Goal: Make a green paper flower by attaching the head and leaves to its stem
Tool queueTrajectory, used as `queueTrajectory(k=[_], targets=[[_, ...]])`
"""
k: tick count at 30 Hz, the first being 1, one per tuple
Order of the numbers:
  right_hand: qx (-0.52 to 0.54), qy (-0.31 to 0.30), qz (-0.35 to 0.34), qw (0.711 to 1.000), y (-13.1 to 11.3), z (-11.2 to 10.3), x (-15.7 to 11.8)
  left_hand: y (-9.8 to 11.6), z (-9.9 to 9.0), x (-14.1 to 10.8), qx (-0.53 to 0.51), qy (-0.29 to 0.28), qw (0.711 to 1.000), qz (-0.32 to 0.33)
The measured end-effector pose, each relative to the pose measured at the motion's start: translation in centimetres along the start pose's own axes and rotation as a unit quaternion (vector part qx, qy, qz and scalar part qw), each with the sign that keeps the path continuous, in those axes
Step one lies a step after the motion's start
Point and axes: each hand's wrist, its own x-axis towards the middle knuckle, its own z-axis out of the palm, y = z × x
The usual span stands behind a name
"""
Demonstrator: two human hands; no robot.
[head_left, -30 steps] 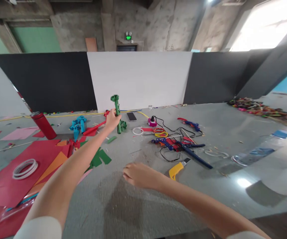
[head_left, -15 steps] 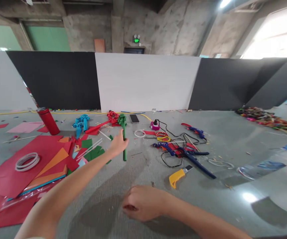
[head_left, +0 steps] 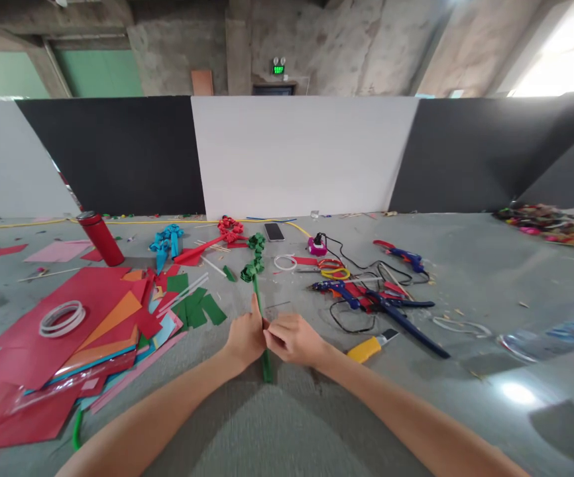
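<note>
A green paper flower [head_left: 252,268] with a curled, ruffled head and a long rolled stem is held out over the floor in front of me. My left hand [head_left: 246,334] is closed around the middle of the stem, its index finger stretched along it. Against the stem's other side, my right hand [head_left: 294,339] is closed, thumb and fingertips pinching it at the same height. The stem's lower end sticks out below both hands. Beyond the head lie a similar red paper flower [head_left: 230,230] and a blue paper flower [head_left: 168,242].
Red paper sheets [head_left: 23,358], a tape roll [head_left: 62,319] and green paper pieces [head_left: 197,308] lie at left, near a red bottle [head_left: 101,240]. To the right are glue guns [head_left: 337,291], dark blue scissors-like handles [head_left: 406,328], a yellow cutter [head_left: 366,349] and a plastic bottle [head_left: 555,338]. A phone [head_left: 274,232] lies ahead.
My left hand has drawn the green paper flower nearer and lower. My right hand has risen from near the floor and closed on the stem beside my left.
</note>
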Motion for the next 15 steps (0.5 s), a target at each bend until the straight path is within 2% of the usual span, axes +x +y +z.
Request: queueTrajectory(k=[4,11,15], targets=[[-0.033,0.018,-0.024,0.999,-0.7,1.1,-1.0,-0.8,0.6,-0.2,0.01,0.018,1.0,-0.007],[0.005,0.078,0.059,0.995,-1.4,1.9,-1.0,-0.7,0.4,-0.9,-0.024,0.024,0.999,0.005],[0.018,0.104,0.073,0.992,-1.6,1.8,-1.2,-0.4,0.3,-1.3,-0.039,0.029,0.998,0.029]])
